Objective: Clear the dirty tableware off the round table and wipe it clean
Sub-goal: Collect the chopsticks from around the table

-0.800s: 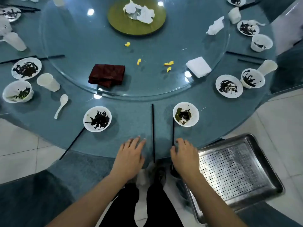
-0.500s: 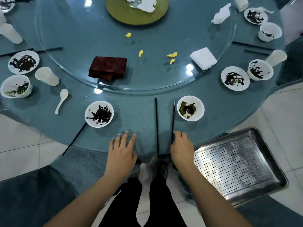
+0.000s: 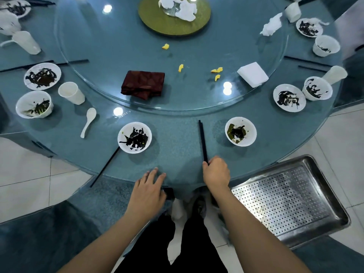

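Right hand (image 3: pixel 216 172) curled at the near edge of the round blue-grey speckled table (image 3: pixel 177 150), fingers pinching the near ends of a pair of thin black chopsticks (image 3: pixel 202 140); sticks lie side by side, touching, pointing away across the tabletop. Left hand (image 3: pixel 146 191) flat at the table rim, fingers straight and slightly spread, holding nothing. Shallow white dish smeared with dark sauce (image 3: pixel 135 137) left of the chopsticks; a single black chopstick (image 3: pixel 105 167) runs from under it out past the table edge. White bowl with dark and green residue (image 3: pixel 240 131) right of the pair. Clear glass lazy Susan (image 3: pixel 118 46) covers the centre, carrying a folded dark red cloth (image 3: pixel 143 84), a folded white napkin (image 3: pixel 252 74), yellow scraps (image 3: pixel 216 70), and a round olive-green mat (image 3: pixel 157 18) with crumpled white tissue. White ceramic spoon (image 3: pixel 88 122) and white plastic cup (image 3: pixel 71 93) further left. Perforated stainless steel tray (image 3: pixel 285 201), shiny with raised rim, sits beside the table on the right, below its level.
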Demonstrator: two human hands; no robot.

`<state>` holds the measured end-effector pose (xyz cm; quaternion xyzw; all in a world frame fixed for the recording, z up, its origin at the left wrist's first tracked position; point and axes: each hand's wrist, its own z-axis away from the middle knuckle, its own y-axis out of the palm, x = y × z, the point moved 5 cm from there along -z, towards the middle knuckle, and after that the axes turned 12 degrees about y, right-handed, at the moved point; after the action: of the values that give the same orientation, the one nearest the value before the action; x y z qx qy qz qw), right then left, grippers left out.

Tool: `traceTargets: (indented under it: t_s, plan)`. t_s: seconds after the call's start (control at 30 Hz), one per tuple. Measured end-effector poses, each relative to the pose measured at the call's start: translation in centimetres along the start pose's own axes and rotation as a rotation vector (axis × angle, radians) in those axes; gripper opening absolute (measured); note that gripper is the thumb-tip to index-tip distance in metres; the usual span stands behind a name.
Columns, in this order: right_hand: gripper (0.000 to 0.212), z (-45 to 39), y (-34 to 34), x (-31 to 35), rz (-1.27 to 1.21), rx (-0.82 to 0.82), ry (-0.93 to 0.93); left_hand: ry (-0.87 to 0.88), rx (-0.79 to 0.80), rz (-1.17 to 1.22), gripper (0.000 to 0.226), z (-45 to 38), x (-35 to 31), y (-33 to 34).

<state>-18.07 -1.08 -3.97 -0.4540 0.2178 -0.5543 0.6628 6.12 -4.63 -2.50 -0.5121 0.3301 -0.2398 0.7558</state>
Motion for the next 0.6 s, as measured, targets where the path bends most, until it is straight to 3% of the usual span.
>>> traceTargets:
  t_s: [0.27, 0.43, 0.6]
  plan:
    - [0.024, 1.4, 0.0, -0.4, 0.097, -0.037, -0.065, 0.032, -0.143, 0.131, 0.038, 1.9, -0.6, -1.8]
    - [0.013, 2.3, 0.1, -0.6, -0.207, 0.182, -0.140, -0.261, -0.270, 0.827, 0.023, 3.2, -1.0, -2.1]
    - [0.008, 7.9, -1.2, 0.7, -0.348, 0.391, -0.335, -0.547, -0.364, 1.332, 0.030, 3.4, -1.8, -2.6]
